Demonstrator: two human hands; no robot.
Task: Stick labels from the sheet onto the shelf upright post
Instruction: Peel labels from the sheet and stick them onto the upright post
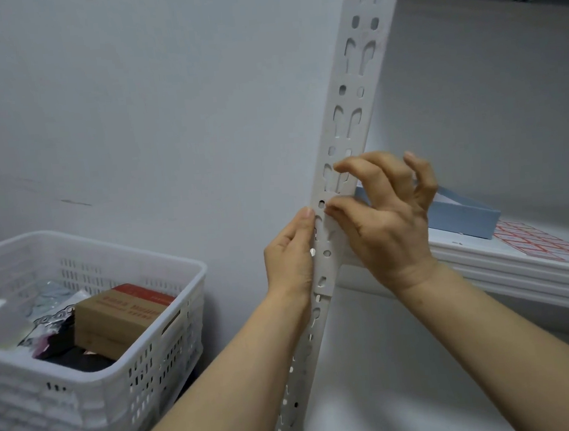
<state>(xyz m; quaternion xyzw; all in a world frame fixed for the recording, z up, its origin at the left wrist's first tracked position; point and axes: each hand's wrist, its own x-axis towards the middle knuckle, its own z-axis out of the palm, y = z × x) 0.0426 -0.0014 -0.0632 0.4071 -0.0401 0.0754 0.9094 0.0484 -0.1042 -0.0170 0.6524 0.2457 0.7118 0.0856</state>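
The white perforated shelf upright post (352, 106) runs from the top right down to the bottom middle. My left hand (290, 259) rests against its left edge, thumb pointing up along the metal. My right hand (386, 213) touches the post's front face with thumb and index fingertip, the other fingers spread. Any label under the fingertips is white on white and cannot be made out. The label sheet (537, 244), white with red-bordered labels, lies flat on the shelf (508, 278) to the right.
A pale blue flat box (462, 217) lies on the shelf behind my right hand. A white plastic basket (90, 335) holding a cardboard box (120, 315) and bagged items stands at the lower left. A plain white wall is behind.
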